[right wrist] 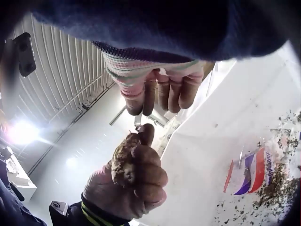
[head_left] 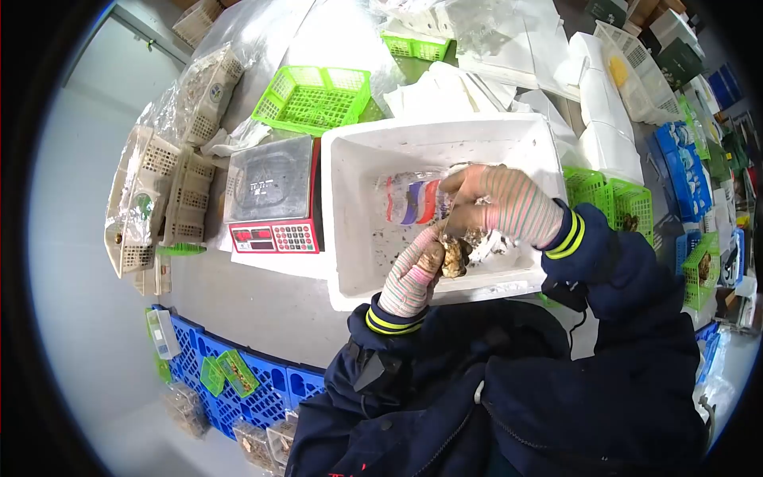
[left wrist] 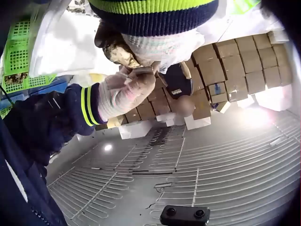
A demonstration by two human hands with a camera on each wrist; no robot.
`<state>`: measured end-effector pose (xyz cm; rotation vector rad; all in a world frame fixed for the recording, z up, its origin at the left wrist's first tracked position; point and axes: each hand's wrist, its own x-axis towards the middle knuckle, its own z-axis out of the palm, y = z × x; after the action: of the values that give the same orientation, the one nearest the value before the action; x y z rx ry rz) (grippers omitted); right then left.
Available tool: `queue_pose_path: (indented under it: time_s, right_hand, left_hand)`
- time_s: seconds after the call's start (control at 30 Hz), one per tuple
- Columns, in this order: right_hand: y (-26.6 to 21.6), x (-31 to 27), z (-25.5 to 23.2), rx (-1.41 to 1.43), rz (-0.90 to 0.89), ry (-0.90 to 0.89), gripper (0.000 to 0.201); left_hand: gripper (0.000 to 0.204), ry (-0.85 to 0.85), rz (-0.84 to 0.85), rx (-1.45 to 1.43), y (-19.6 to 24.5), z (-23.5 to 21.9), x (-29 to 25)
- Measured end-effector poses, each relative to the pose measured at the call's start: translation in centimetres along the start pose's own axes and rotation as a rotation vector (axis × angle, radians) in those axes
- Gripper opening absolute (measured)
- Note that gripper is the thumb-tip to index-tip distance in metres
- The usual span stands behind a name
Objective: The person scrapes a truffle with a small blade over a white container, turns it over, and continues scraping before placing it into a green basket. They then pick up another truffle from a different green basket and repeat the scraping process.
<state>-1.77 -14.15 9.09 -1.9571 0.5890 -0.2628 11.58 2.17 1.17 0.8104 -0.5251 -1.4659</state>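
A knobbly, tan-and-brown lump, like a truffle or mushroom, (head_left: 455, 258) is held in my gloved left hand (head_left: 413, 274), over the near side of a white foam box (head_left: 342, 274). In the right wrist view, the left fingers curl around the lump (right wrist: 123, 162) with the thumb at its top. My gloved right hand (head_left: 509, 203) is just above and to the right. Its thumb and finger pinch a small metal blade (right wrist: 138, 120), whose tip points down at the top of the lump. Both gloves leave the dirty fingertips bare.
Dark crumbs and a red-and-blue printed plastic sheet (head_left: 417, 203) lie in the box. To its left stands a red scale (head_left: 270, 187), with a green basket (head_left: 314, 103) behind. White crates (head_left: 139, 207) line the far left; another green basket (head_left: 632, 207) sits right of the box.
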Motion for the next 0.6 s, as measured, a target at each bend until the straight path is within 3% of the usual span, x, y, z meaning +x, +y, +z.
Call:
queue_pose_path:
  time_s: [0.07, 0.13, 0.23, 0.33, 0.37, 0.47, 0.53, 0.6]
  right_hand:
    - [0.2, 0.5, 0.1, 0.051, 0.085, 0.091, 0.020]
    - [-0.2, 0.4, -0.1, -0.016, -0.027, -0.015, 0.019]
    - [0.6, 0.6, 0.3, -0.137, -0.102, 0.000, 0.019]
    - [0.3, 0.7, 0.5, -0.005, 0.040, 0.095, 0.021]
    - [0.3, 0.6, 0.4, -0.029, -0.082, 0.046, 0.021]
    - [0.9, 1.0, 0.6, -0.166, -0.133, 0.044, 0.021]
    - [0.6, 1.0, 0.6, -0.083, -0.081, 0.094, 0.022]
    - [-0.3, 0.8, 0.3, -0.113, -0.074, 0.029, 0.020]
  left_hand:
    - [0.056, -0.046, 0.020, -0.067, 0.0, -0.4, 0.2]
    - [0.057, -0.013, -0.019, -0.038, 0.0, -0.9, 0.0]
    - [0.058, -0.018, -0.026, -0.057, -0.2, -1.3, 0.4]
    - [0.058, -0.043, -0.019, -0.037, 0.2, -1.6, 0.5]
    - [0.058, -0.041, -0.023, -0.038, 0.1, -1.7, 0.5]
    - [0.058, -0.042, -0.024, -0.039, 0.1, -1.8, 0.7]
    - [0.058, -0.040, -0.028, -0.063, 0.4, -1.5, 0.9]
    - [0.059, 0.011, -0.042, -0.050, 0.2, -1.4, 0.6]
